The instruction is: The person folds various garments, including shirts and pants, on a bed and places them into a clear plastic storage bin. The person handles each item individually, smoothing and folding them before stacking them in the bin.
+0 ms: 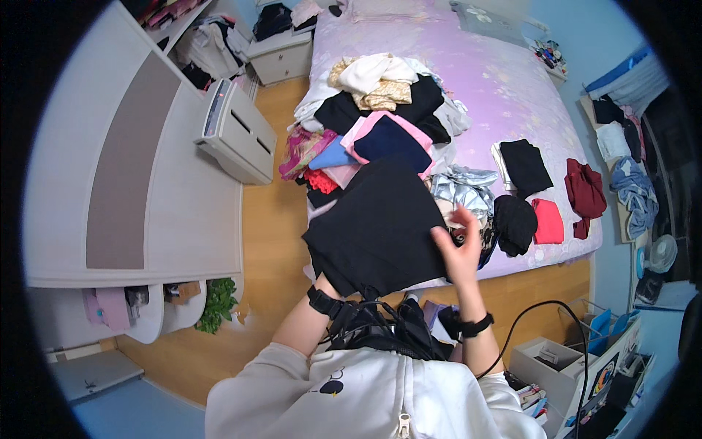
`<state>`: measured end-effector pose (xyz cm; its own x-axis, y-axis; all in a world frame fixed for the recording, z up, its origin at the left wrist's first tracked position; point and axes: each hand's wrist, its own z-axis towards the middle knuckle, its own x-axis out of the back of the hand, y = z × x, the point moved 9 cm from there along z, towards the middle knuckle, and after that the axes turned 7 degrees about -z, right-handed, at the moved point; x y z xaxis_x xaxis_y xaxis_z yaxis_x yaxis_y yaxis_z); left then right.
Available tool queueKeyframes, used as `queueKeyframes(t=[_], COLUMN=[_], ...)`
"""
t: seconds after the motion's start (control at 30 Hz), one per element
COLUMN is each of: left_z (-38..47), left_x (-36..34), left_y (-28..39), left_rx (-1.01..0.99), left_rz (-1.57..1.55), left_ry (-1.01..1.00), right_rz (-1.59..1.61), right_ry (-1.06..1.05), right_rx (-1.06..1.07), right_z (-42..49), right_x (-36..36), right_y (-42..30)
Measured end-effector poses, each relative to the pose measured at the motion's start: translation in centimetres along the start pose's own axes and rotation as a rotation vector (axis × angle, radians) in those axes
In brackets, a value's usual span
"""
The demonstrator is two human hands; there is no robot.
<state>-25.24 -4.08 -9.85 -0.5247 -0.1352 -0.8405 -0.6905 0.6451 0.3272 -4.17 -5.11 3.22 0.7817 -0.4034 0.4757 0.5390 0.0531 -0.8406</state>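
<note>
A black cloth garment (381, 230) is spread out before me, over the near edge of the bed. My left hand (328, 285) is mostly hidden under its lower left corner; only the wrist side shows, so its grip cannot be seen. At the garment's right edge, my right hand (462, 247) is raised with thumb and fingers apart. Beyond the garment lies a heap with a folded navy garment (392, 144) on a pink one, a blue cloth (333, 155) and white and patterned clothes (378, 77). A shiny silver-grey garment (465, 186) lies just past my right hand.
On the bed's (493, 99) right side are a folded black garment (525, 164), a bundled black one (514, 225), a folded red one (547, 221) and a dark red one (584, 189). A white appliance (241, 131) stands left. A black cable (526, 318) arcs at right.
</note>
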Motion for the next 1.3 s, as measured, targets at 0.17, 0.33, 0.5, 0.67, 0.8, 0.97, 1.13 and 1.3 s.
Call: queueKeyframes(t=[0.17,0.33,0.5,0.67,0.8,0.97,1.13,1.3], left_z=[-0.6,-1.0,0.4,-0.5,-1.1,-3.9,-9.4,-15.3], left_x=[-1.2,-3.4,-9.4,-15.1,-14.7,-16.1,-17.5,-18.2], left_y=[-0.9,-2.3,-3.9,-7.1,-12.6,-18.7,-23.3,-26.3], left_rx=[0.081,0.178,0.257,0.484,0.492,0.558,0.626,0.651], left_rz=[0.057,0.126,0.076,-0.234,0.286,0.366,0.503,0.568], left_ry=[-0.076,-0.154,-0.316,-0.444,-0.337,-0.418,-0.552,-0.736], right_rz=[1.141,1.091,1.152,0.867,0.875,1.527,1.328,1.4], right_ry=[-0.374,-0.355,-0.035,0.176,0.106,0.325,0.548,0.701], right_rx=[-1.007,-0.811,-0.818,-0.661,-0.468,-0.49,-0.503,-0.527], right_z=[-7.0,-8.5,-10.4,-16.5,-20.6,-27.4,-35.7,-42.4], right_x=[-6.0,-4.8,0.2,6.8,10.2,13.1,16.4,18.9], right_y=[10.3,9.7,12.0,17.1,16.7,14.8,14.7,13.3])
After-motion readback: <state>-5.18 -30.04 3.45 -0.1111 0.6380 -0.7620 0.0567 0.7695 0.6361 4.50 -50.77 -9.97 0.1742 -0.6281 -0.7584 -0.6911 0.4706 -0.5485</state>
